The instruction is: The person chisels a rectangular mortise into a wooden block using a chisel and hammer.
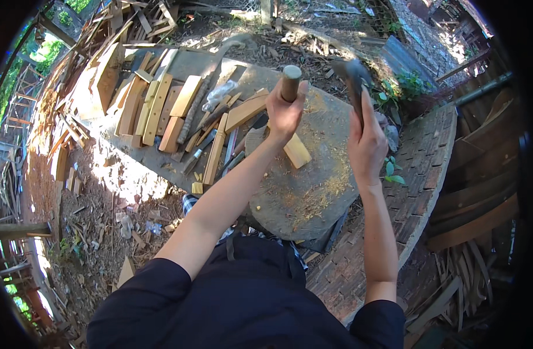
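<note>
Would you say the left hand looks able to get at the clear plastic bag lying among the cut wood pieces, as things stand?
Probably not yet: the left hand is closed around a round wooden stick. The plastic bag lies uncovered just beyond it, so the way looks free once the stick is released.

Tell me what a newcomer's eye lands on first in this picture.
First, the two raised hands at centre: the left hand grips an upright wooden stick over a sawdust-strewn chopping slab, and the right hand holds a dark-headed tool aloft beside it. Next, the row of pale cut wood pieces laid out to the left on the slab.
</note>
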The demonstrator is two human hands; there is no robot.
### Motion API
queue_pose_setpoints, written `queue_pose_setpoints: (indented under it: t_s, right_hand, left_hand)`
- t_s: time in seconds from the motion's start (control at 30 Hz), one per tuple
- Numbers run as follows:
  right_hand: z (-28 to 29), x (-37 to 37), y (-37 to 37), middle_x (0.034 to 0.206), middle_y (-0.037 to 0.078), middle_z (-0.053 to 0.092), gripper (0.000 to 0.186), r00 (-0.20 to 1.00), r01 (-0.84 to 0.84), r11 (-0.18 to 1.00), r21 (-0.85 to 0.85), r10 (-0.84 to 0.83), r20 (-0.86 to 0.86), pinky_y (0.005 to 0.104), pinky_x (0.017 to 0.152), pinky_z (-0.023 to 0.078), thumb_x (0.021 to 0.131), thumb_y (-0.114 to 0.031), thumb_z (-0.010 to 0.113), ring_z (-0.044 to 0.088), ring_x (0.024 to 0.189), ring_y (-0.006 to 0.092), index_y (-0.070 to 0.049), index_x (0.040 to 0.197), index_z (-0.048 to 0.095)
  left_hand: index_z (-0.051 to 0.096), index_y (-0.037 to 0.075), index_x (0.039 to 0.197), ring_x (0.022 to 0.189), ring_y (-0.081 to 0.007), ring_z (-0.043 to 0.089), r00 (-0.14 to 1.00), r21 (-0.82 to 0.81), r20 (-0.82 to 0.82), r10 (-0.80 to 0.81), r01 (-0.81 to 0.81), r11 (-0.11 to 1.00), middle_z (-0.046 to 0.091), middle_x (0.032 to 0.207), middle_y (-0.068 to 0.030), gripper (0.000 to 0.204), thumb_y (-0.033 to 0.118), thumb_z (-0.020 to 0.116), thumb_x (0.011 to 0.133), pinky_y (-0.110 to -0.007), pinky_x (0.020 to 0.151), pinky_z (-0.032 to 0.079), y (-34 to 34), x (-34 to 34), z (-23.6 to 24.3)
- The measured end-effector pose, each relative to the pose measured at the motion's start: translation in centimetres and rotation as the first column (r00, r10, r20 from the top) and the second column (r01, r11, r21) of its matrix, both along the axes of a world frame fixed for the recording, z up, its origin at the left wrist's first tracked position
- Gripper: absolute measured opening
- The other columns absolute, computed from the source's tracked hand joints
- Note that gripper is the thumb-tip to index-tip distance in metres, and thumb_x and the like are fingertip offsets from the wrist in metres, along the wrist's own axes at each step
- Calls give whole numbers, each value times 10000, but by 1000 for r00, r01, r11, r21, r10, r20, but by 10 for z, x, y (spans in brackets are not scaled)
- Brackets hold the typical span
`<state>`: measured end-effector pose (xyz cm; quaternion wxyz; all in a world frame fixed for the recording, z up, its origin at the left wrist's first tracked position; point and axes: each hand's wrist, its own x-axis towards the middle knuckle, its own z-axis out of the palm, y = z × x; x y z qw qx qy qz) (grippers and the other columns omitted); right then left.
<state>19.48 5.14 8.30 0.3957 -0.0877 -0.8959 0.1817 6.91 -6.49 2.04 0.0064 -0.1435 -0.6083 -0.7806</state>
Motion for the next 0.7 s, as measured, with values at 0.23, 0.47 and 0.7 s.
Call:
queue_pose_setpoints:
  t_s: [0.23,0.47,0.7]
  right_hand:
    - [-139,80,48,921,59,599,531,776,278,927,250,-371,511,417,700,523,913,-192,681,643,837,269,-270,1418,534]
    - [-117,35,-41,1156,86,565,625,913,211,975,63,-220,343,439,928,345,822,-361,771,518,1109,283,-94,1343,550]
    - [-162,5,-93,1040,81,534,555,856,297,948,-118,-210,472,428,831,406,763,-371,798,537,983,279,-110,1198,571]
  left_hand:
    - [548,116,755,524,-51,459,841,-42,272,-468,496,867,523,636,39,313,281,784,877,-223,468,325,-19,-24,13]
    - [558,103,739,491,-53,411,899,-18,223,-377,391,920,496,606,35,289,232,761,900,-218,457,293,-21,-21,11]
    - [490,123,752,445,-40,323,875,107,253,-414,400,910,401,572,63,305,207,726,927,-230,422,226,-11,-32,10]
